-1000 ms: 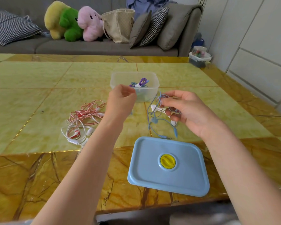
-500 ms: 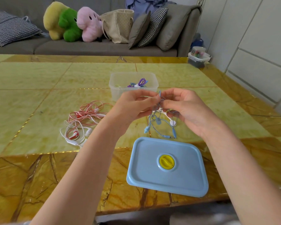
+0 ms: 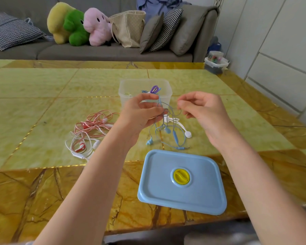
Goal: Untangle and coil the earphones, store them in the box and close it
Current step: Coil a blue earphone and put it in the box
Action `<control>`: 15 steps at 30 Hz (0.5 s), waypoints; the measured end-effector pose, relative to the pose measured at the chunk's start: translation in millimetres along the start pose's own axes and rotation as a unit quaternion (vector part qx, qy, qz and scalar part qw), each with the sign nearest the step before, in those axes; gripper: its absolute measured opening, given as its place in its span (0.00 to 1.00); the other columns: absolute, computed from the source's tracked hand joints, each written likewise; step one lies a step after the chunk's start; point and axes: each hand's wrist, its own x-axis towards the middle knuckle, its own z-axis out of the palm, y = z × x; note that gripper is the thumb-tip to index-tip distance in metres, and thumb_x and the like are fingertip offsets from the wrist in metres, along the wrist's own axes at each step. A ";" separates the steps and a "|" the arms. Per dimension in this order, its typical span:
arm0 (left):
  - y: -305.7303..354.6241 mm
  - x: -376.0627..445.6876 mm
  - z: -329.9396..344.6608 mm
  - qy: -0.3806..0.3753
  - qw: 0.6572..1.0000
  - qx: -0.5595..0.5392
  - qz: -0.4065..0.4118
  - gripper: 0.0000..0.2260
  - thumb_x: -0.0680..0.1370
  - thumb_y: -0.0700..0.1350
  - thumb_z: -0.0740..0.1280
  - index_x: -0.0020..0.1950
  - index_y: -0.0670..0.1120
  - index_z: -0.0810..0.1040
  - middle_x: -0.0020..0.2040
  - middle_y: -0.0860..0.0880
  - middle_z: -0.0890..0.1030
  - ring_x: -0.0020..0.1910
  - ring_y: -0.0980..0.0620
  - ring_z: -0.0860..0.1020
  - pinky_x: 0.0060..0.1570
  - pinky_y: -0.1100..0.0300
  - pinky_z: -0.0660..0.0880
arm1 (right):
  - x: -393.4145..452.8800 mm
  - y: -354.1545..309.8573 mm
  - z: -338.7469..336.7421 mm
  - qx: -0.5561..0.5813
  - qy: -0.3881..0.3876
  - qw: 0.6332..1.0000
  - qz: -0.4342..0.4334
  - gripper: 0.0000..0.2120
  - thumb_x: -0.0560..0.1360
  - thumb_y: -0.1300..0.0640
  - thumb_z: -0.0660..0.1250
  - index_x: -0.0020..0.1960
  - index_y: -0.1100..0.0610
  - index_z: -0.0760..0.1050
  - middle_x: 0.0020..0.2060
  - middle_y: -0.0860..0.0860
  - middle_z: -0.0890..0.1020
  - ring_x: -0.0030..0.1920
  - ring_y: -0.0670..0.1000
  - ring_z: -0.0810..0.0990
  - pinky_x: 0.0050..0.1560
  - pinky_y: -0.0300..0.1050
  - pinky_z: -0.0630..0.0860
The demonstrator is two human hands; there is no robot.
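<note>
Head view: the left hand (image 3: 141, 113) pinches the blue earphones (image 3: 168, 129) above the table (image 3: 42, 89), in front of the clear box (image 3: 163, 85). The cable hangs mostly vertical, its plug (image 3: 183, 148) pointing right just beyond the blue lid (image 3: 182, 181). The right hand (image 3: 200, 110), fingers curled, pinches one cable strand. Half a second ago the hands touched; now they are apart.

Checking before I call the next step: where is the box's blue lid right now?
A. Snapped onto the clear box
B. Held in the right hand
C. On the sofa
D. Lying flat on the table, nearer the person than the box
D: the blue lid lies flat on the table's near edge, while the clear box stands open farther back.
</note>
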 end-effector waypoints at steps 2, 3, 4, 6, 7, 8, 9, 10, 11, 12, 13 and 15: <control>-0.8 0.3 0.7 -0.006 1.000 -0.001 -0.001 0.12 0.73 0.29 0.66 0.52 0.43 0.74 0.42 0.46 0.78 0.40 0.52 0.81 0.46 0.62 0.79 | -1.5 0.4 3.4 -0.008 -0.044 0.999 0.020 0.04 0.73 0.64 0.69 0.41 0.57 0.79 0.33 0.51 0.81 0.28 0.41 0.75 0.32 0.32 0.72; -1.0 0.2 1.0 -0.011 1.000 0.004 -0.001 0.13 0.73 0.28 0.66 0.53 0.43 0.74 0.41 0.47 0.77 0.41 0.52 0.80 0.46 0.62 0.79 | -2.0 0.9 4.7 -0.018 -0.059 0.998 0.027 0.03 0.73 0.63 0.69 0.42 0.57 0.79 0.34 0.51 0.81 0.29 0.42 0.75 0.32 0.32 0.72; -1.0 -0.1 1.2 -0.017 1.000 0.013 0.000 0.14 0.73 0.28 0.66 0.53 0.43 0.74 0.41 0.48 0.77 0.41 0.52 0.79 0.46 0.63 0.79 | -2.2 1.6 5.8 -0.029 -0.068 0.997 0.028 0.02 0.73 0.62 0.69 0.43 0.56 0.80 0.34 0.51 0.81 0.30 0.43 0.76 0.32 0.32 0.72; -1.2 -0.9 1.9 -0.030 0.999 0.037 0.002 0.14 0.73 0.29 0.66 0.52 0.45 0.75 0.41 0.49 0.76 0.40 0.54 0.78 0.44 0.64 0.79 | -2.9 2.3 7.4 -0.045 -0.081 0.995 0.027 0.03 0.73 0.60 0.70 0.42 0.53 0.80 0.33 0.49 0.80 0.31 0.43 0.75 0.32 0.32 0.73; -1.4 -1.3 2.2 -0.038 0.998 0.051 0.004 0.14 0.72 0.29 0.67 0.51 0.46 0.75 0.41 0.49 0.76 0.39 0.54 0.78 0.44 0.64 0.79 | -3.1 2.3 7.6 -0.048 -0.085 0.995 0.028 0.03 0.72 0.60 0.71 0.41 0.52 0.80 0.33 0.48 0.80 0.31 0.44 0.75 0.32 0.33 0.73; -1.8 -1.5 2.5 -0.042 0.997 0.066 0.007 0.14 0.72 0.30 0.68 0.51 0.47 0.76 0.42 0.49 0.76 0.39 0.54 0.79 0.44 0.64 0.79 | -3.2 2.1 7.6 -0.049 -0.086 0.995 0.030 0.04 0.72 0.60 0.71 0.40 0.52 0.80 0.32 0.48 0.80 0.30 0.43 0.75 0.32 0.33 0.73; -2.1 -1.5 2.5 -0.046 0.996 0.080 0.011 0.14 0.72 0.30 0.68 0.50 0.47 0.76 0.43 0.49 0.77 0.39 0.53 0.79 0.45 0.63 0.79 | -3.2 2.1 7.4 -0.048 -0.084 0.995 0.035 0.04 0.72 0.60 0.71 0.39 0.52 0.80 0.31 0.47 0.80 0.29 0.43 0.74 0.31 0.32 0.72; -2.5 -1.8 2.9 -0.050 0.995 0.090 0.014 0.14 0.72 0.30 0.68 0.49 0.48 0.77 0.43 0.49 0.76 0.39 0.52 0.79 0.47 0.62 0.79 | -2.9 2.6 6.6 -0.043 -0.078 0.995 0.042 0.05 0.72 0.61 0.71 0.38 0.53 0.80 0.29 0.47 0.79 0.28 0.42 0.74 0.30 0.32 0.72; -2.7 -2.2 3.3 -0.056 0.994 0.097 0.016 0.14 0.72 0.29 0.68 0.49 0.48 0.77 0.42 0.49 0.76 0.40 0.51 0.79 0.49 0.60 0.79 | -2.5 3.3 5.7 -0.037 -0.070 0.996 0.052 0.06 0.72 0.62 0.71 0.37 0.55 0.79 0.28 0.46 0.79 0.27 0.41 0.73 0.30 0.32 0.71; -2.7 -2.6 3.7 -0.060 0.993 0.100 0.017 0.13 0.72 0.29 0.67 0.48 0.47 0.77 0.41 0.49 0.76 0.40 0.51 0.79 0.51 0.59 0.79 | -2.0 4.1 4.7 -0.033 -0.061 0.996 0.062 0.06 0.72 0.63 0.70 0.37 0.56 0.79 0.27 0.47 0.78 0.25 0.41 0.73 0.29 0.32 0.71; -2.5 -2.9 3.8 -0.061 0.993 0.101 0.017 0.13 0.73 0.29 0.67 0.47 0.47 0.77 0.40 0.48 0.76 0.40 0.51 0.79 0.52 0.58 0.79 | -1.5 4.6 4.2 -0.032 -0.055 0.995 0.071 0.07 0.72 0.64 0.70 0.37 0.56 0.78 0.27 0.48 0.77 0.25 0.41 0.72 0.29 0.33 0.70; -1.6 -2.9 3.3 -0.056 0.995 0.086 0.015 0.13 0.73 0.28 0.65 0.46 0.46 0.77 0.39 0.48 0.76 0.40 0.51 0.78 0.52 0.61 0.78 | -1.3 4.7 4.1 -0.027 -0.055 0.995 0.078 0.06 0.72 0.63 0.70 0.37 0.57 0.79 0.28 0.49 0.77 0.25 0.42 0.72 0.30 0.34 0.70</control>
